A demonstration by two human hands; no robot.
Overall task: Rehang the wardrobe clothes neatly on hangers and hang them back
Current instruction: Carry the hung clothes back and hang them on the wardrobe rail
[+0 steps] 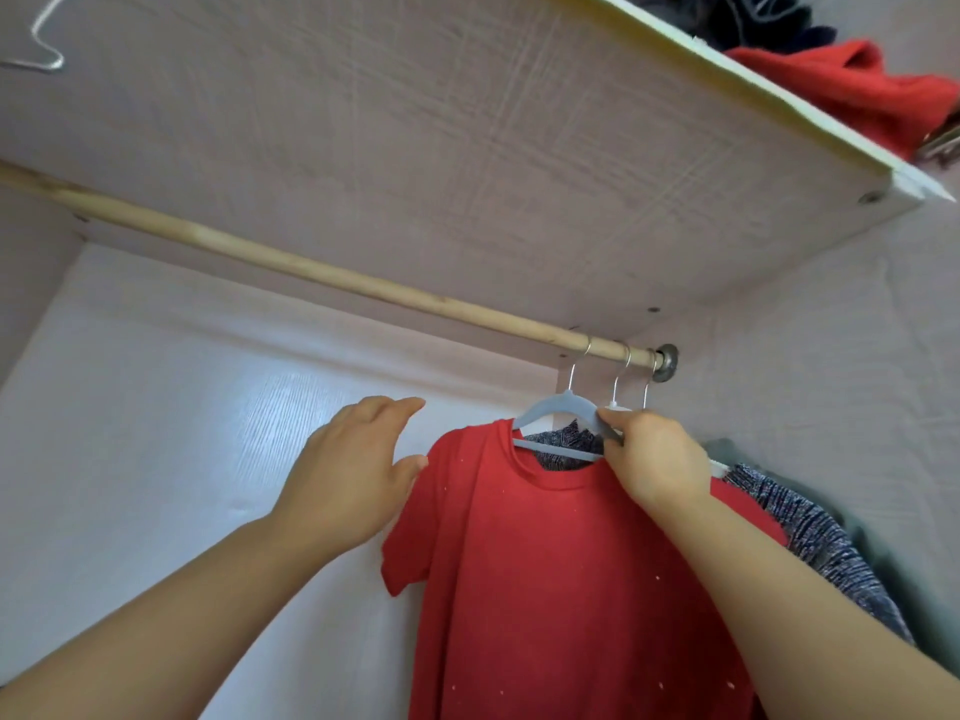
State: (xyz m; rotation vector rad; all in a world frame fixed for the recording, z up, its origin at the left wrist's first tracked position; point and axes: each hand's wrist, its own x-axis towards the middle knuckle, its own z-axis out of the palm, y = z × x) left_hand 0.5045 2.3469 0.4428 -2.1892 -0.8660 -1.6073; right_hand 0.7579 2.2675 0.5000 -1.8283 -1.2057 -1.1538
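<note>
Your right hand (652,454) pinches the grey hanger (558,407) steady at its shoulder; your left hand (353,470), open, flattens the red T-shirt (545,563) sleeve. It hangs on the wooden rail (311,267), right end, beside the patterned garment (810,527).

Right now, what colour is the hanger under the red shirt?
Pale grey-blue hanger, clearest in the head view.
</note>
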